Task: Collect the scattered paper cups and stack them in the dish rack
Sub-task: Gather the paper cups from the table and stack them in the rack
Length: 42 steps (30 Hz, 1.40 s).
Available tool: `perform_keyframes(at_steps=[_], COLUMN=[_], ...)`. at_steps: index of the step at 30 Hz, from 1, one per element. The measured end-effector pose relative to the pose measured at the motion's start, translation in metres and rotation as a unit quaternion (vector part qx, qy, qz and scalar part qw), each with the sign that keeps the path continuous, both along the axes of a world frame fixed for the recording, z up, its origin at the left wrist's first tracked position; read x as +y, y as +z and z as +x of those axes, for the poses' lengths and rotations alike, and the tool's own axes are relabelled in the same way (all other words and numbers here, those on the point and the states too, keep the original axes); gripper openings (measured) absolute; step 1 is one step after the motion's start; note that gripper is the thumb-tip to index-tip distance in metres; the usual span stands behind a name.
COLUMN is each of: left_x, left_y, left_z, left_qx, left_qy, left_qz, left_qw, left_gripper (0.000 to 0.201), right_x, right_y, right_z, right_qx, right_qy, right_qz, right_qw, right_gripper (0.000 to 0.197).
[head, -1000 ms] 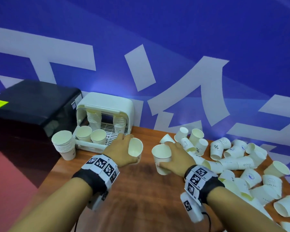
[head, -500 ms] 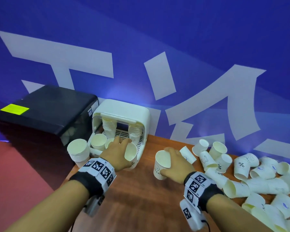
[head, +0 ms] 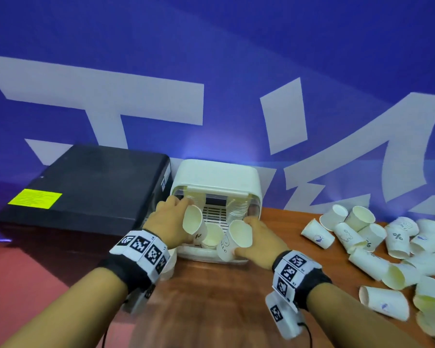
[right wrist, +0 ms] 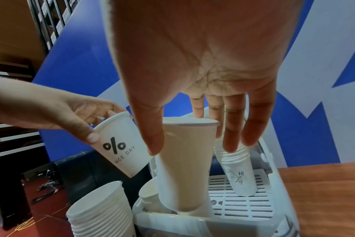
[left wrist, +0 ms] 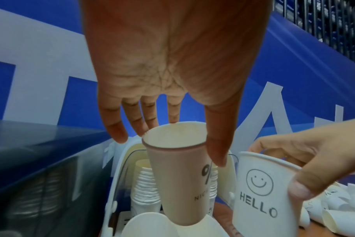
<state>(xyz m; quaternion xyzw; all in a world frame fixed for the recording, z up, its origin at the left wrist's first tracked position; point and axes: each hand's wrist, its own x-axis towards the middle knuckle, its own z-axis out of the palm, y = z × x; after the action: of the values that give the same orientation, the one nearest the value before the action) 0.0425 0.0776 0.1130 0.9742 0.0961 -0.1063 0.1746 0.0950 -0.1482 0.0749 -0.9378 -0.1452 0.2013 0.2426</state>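
Observation:
My left hand (head: 176, 217) grips a white paper cup (head: 192, 219) printed "% NICE DAY" (right wrist: 120, 144), tilted above the front left of the white dish rack (head: 216, 177). A second cup (head: 236, 239), marked with a smiley and "HELLO" (left wrist: 261, 192), is held by my right hand (head: 255, 234) over the rack's front right. Between the two held cups an upright cup (head: 212, 238) stands in the rack. Two tall cup stacks (right wrist: 237, 168) stand further back under the rack's cover. Several loose cups (head: 362, 234) lie scattered on the wooden table (head: 211, 297) to the right.
A black box (head: 86, 192) with a yellow label sits against the rack's left side. Another tall stack of cups (right wrist: 99, 211) stands outside the rack at its front left corner. A blue wall with white lettering rises behind. The table's left edge drops to a red floor (head: 23, 272).
Both hands have carried their cups from the table up to the front of the dish rack. The head view has turned left, so the rack is now central.

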Motion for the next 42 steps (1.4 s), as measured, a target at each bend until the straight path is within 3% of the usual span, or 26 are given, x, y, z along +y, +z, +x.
perform_keyframes(at_steps=[7,30,36,42], left_x=[0.025,0.021,0.022,0.021], left_y=[-0.01,-0.053,-0.057,-0.05], left_z=[0.015,0.069,0.071,0.062], left_qx=[0.021,0.133,0.144,0.138], left_qy=[0.004,-0.031,-0.032,-0.028], left_qz=[0.016,0.082,0.074,0.06], left_qw=[1.0,0.987,0.986,0.988], left_gripper=[0.092,0.087,0.102,0.099], right_x=[0.033,0.066,0.068,0.062], right_y=[-0.006,-0.049,-0.057,-0.049], right_z=[0.013,0.052,0.056,0.054], right_qx=[-0.002,0.012,0.026,0.009], right_qy=[0.012,0.059,0.071,0.073], right_qz=[-0.027,-0.037,-0.036,-0.05], right_qw=[1.0,0.997,0.996,0.996], right_gripper=[0.091,0.086,0.098,0.097])
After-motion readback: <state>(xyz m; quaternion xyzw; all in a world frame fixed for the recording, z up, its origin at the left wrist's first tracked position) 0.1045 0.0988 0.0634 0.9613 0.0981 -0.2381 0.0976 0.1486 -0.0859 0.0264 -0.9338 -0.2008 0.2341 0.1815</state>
